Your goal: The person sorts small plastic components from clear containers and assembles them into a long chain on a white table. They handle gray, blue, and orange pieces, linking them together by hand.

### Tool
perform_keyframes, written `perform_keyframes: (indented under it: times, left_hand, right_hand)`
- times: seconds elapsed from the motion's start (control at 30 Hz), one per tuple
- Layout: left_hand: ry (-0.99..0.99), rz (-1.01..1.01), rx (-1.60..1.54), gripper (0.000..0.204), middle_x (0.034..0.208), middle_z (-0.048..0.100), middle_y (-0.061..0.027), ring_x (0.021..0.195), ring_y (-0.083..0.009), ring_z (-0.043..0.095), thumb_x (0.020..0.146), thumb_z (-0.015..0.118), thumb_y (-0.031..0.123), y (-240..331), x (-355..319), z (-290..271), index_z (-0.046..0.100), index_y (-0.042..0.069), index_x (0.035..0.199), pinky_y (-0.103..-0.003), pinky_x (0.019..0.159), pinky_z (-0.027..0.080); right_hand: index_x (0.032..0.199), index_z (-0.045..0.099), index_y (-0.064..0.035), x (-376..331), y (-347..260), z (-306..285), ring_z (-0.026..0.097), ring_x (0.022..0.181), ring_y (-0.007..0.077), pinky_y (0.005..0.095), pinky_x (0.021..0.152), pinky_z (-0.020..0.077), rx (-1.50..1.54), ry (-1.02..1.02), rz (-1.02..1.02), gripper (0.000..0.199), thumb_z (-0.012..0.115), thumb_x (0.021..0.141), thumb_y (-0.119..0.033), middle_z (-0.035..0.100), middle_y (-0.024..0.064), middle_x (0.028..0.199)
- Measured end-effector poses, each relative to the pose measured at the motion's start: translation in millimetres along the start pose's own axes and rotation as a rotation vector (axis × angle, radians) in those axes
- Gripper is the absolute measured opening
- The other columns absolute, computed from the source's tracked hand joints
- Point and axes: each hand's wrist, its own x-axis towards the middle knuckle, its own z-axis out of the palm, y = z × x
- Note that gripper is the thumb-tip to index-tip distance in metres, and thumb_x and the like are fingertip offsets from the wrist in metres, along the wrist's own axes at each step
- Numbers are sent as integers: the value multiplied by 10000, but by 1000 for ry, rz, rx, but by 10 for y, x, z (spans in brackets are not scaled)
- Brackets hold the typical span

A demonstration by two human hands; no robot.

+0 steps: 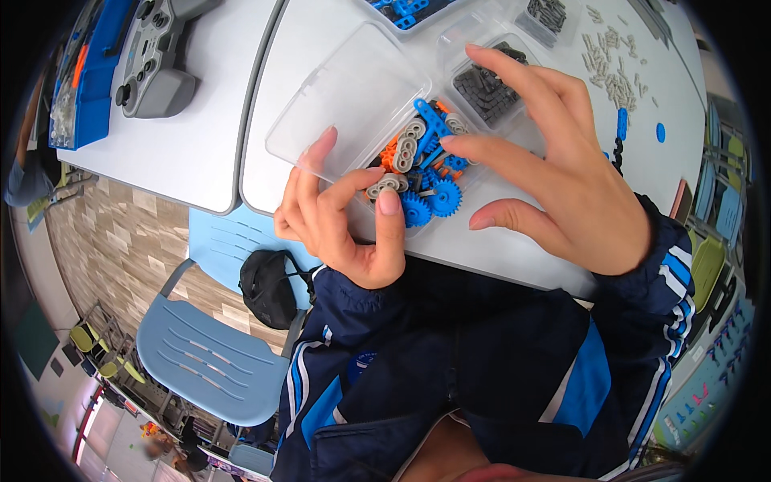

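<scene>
A clear plastic box (419,230) of building parts stands near the table's front edge, its transparent lid (353,95) folded back to the left. Inside lie blue gears (444,198), orange pieces, grey link pieces (404,153) and a blue bracket (432,122). My left hand (341,221) is at the box's left side, thumb and forefinger pinched on a grey link piece (385,186). Over the box's right side hangs my right hand (562,161), fingers spread; its forefinger tip is close to the blue parts and nothing shows in its grasp.
Behind the box is a clear container of dark grey pieces (486,92), with another dark-filled container (546,18) farther back. Light grey pins (610,72) lie scattered at the right. At the left sit a grey game controller (161,64) and a blue case (84,100). A blue chair (213,353) holds a black bag (273,287).
</scene>
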Motion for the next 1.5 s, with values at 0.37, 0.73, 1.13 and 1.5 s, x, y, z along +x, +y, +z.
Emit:
perform_keyframes:
  times: [0.37,0.73,1.13,1.5]
  left_hand:
    - [-8,-18,-43,215,1386,659,-164,1303,-271,543,911,630,231,25,11,-15,761,111,1031,-387,1037,228]
    - [9,-17,-12,248,1379,672,-141,1304,-261,533,929,565,168,12,3,-5,781,128,1045,-391,1054,230]
    - [25,-25,-1,255,1371,680,-132,1282,-252,547,911,573,174,31,7,14,789,129,1039,-382,1033,236]
    - [63,6,4,272,1351,688,-139,1254,-249,589,921,557,186,1,7,72,789,100,1035,-370,1006,251]
  right_hand:
    - [1036,753,-143,-70,-87,-33,402,1329,433,490,1110,384,-5,-26,-21,450,847,645,-345,371,218,1621]
    - [1001,772,-142,-9,-141,75,409,1337,409,465,1091,401,-58,-11,-107,420,872,605,-242,398,204,1619]
    - [948,700,28,254,-87,403,490,1176,383,409,925,485,-50,209,-210,273,829,714,-27,512,188,1499]
    - [897,723,-12,177,-92,324,544,1120,352,398,856,498,-8,337,-266,214,823,708,-29,617,161,1399]
